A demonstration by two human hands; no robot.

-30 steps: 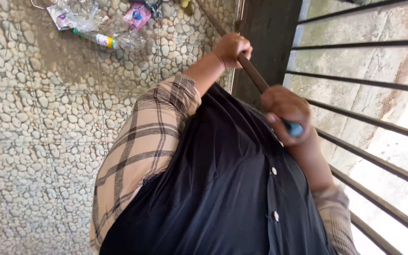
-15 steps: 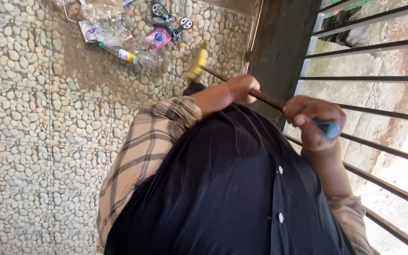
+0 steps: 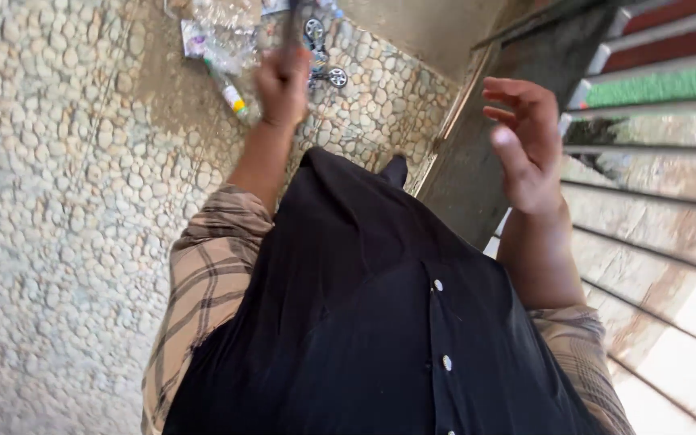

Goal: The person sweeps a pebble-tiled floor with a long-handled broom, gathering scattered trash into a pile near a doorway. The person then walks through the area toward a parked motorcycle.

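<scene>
left hand [image 3: 282, 84] gripping thin dark blurred stick [image 3: 290, 20], right hand [image 3: 525, 145] empty

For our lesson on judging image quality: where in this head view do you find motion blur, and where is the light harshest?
Head view: the left hand gripping the dark handle is smeared by motion, as is the open right hand; the litter on the pebbled floor is soft; sunlight past the railing bars at lower right is washed out.
</scene>
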